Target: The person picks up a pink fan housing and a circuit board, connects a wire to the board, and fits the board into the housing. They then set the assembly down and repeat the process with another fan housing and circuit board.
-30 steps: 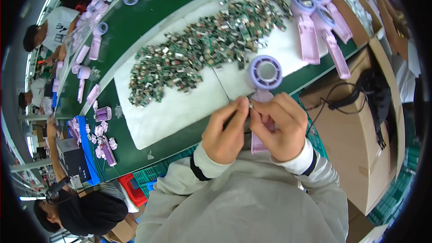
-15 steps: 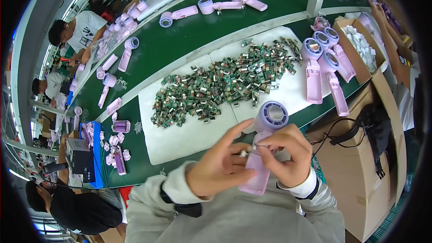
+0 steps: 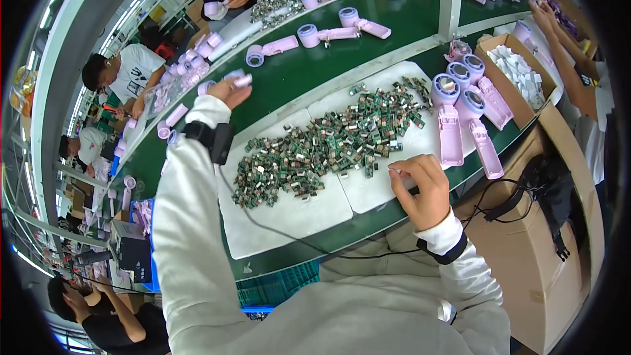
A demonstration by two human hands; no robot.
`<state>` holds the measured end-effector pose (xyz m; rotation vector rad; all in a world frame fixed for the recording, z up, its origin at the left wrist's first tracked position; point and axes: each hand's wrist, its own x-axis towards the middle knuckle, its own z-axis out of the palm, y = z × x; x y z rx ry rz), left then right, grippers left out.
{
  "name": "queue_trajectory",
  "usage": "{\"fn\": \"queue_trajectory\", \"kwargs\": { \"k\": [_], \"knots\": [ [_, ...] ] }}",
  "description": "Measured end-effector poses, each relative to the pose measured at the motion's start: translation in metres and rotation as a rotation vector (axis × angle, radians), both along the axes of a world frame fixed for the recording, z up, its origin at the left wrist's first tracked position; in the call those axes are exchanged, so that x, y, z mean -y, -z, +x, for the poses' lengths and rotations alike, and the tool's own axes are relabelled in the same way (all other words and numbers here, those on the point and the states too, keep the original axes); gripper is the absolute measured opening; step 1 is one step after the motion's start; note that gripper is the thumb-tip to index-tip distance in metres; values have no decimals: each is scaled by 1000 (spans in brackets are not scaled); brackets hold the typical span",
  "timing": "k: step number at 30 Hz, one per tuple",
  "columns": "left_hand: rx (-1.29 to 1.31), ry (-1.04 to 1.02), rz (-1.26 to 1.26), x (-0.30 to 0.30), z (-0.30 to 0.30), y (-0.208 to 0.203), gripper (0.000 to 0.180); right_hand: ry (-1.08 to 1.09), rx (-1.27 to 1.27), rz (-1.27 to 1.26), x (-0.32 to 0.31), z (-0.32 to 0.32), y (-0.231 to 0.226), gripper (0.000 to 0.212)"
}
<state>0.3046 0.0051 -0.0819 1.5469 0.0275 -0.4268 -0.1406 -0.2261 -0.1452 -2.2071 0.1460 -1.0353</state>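
Left bare hand [image 3: 227,94] swung to ten o'clock – gripping pale-pink plastic piece [image 3: 243,81] over flat green belt [image 3: 289,73], long axis unclear. Right bare hand [image 3: 424,187], its four o'clock, curled – I can't tell contents.

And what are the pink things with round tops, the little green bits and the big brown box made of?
Pink things: probably hard plastic, smooth and slightly shiny like moulded shells.
Green bits: perhaps circuit-board material with metal parts; some pieces glint silver.
Big brown box: likely cardboard, dull, with a raised flap.
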Motion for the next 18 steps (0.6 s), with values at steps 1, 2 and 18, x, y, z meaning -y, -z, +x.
{"fn": "queue_trajectory", "kwargs": {
  "k": [1, 2, 18],
  "knots": [
    [13, 3, -4, 2, 10, 11, 40, 16, -15, -23, 3, 3, 2, 15],
    [14, 10, 252, -1, 18, 22, 41, 16, -3, -27, 4, 5, 2, 15],
    [848, 262, 1541, 131, 147, 15, 88, 80, -157, -131, 5, 9, -3, 20]
  ]
}}
